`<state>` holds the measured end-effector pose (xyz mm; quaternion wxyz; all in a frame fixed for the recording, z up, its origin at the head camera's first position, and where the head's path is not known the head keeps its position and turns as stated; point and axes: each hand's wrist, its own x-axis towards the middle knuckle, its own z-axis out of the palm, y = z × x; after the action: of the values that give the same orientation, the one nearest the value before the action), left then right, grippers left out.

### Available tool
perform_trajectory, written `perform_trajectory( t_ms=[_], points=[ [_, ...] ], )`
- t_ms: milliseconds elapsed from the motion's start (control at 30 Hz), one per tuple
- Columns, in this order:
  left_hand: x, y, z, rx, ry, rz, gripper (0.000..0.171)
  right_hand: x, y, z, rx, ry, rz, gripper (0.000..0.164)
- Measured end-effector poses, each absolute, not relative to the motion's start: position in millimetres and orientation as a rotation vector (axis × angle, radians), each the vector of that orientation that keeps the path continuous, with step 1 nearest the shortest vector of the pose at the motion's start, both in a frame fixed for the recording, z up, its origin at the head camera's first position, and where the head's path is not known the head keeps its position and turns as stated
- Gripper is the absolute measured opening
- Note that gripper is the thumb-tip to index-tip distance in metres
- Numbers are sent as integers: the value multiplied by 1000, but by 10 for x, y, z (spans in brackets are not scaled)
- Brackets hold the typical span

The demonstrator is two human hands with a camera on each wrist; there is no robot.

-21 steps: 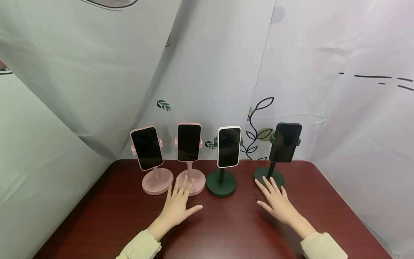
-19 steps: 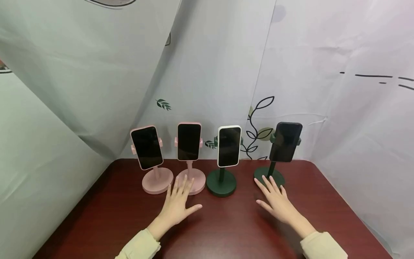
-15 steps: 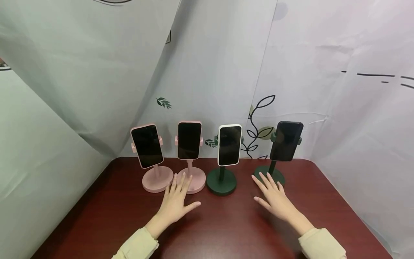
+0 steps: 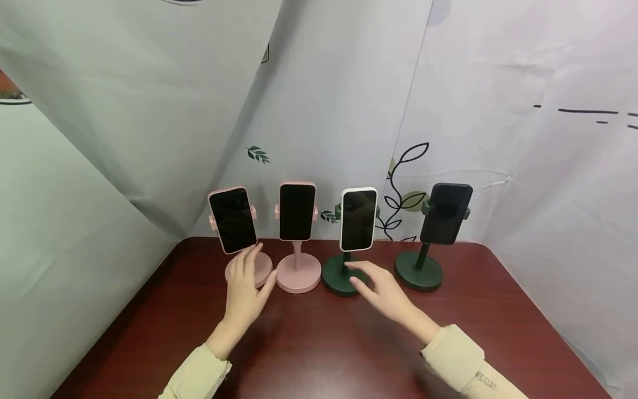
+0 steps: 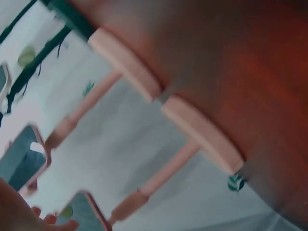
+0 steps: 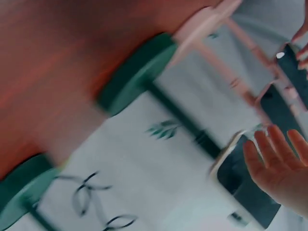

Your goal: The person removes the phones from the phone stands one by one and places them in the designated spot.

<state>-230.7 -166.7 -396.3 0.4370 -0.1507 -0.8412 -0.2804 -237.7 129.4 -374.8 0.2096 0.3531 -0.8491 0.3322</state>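
Two pink phone stands hold pink-cased phones, the leftmost phone [image 4: 233, 220] tilted and its neighbour [image 4: 297, 211] nearly upright. My left hand [image 4: 242, 288] hovers in front of the leftmost pink stand [image 4: 265, 269], fingers extended and thumb apart; its fingertips overlap the phone's lower edge in the head view, and I cannot tell if they touch. My right hand [image 4: 385, 292] reaches toward the green stand [image 4: 335, 277] bearing a white-cased phone [image 4: 358, 219], fingers loosely bent, nothing held. In the right wrist view, that hand [image 6: 279, 168] appears before the white-cased phone [image 6: 245, 187].
A second green stand [image 4: 418, 271] with a black phone [image 4: 446, 213] is at the right. All stands line the back of a dark red table [image 4: 319, 343]. Pale fabric [image 4: 329, 111] with leaf prints hangs behind and along both sides.
Both hands have moved left: the left from the second pink stand to the leftmost, the right from the far-right green stand toward the other. The head view has shifted slightly; the stands have stayed put.
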Motion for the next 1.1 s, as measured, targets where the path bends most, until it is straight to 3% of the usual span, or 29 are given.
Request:
perform_trajectory(
  t_ms=[200,467,733,900,1100],
  points=[
    [-2440,-1769,-3685,-237,-1866,-883,65,-2470,777,-3575,1169,-2320,1104,24],
    [-2657,-1932,-3426,-84,-1698,-1207,74,-2724,-42,-3327,1335,-2338,1473,38],
    [-2807,-1985,-3377,-40,-1656,-1435,73,-2940,-565,-3155,1066,-2498,1655,55],
    [-2877,-2019,-3365,-29,-1682,-1507,63,-3080,-751,-3093,887,-2484,1912,61],
    [-2882,-2028,-3384,0,-1723,-1585,49,-3159,-835,-3106,894,-2445,2023,61]
  ],
)
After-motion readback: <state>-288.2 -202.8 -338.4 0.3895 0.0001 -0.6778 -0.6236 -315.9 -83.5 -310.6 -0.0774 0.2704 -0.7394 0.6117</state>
